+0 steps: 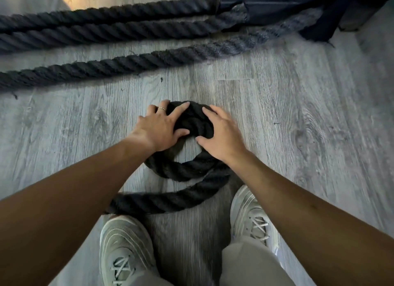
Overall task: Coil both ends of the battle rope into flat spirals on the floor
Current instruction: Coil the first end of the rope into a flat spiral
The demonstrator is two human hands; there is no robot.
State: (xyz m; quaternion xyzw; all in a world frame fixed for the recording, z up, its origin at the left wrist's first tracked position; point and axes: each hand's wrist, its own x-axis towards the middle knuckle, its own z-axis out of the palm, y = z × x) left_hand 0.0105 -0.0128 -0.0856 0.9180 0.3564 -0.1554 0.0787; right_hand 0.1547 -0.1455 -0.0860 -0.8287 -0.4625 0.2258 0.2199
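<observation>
I am pressing my left hand point(158, 127) and my right hand point(221, 136) down on the thick black twisted battle rope point(187, 170), fingers spread and slightly bent over the bunched far side of a small loop lying on the grey wood-plank floor point(298, 125) just ahead of my pale grey laced sneakers point(125, 249). From the loop the rope is trailing back toward my left foot, while three more straight runs of it are lying well apart at the top, leading to a dark metal frame point(266, 6)
</observation>
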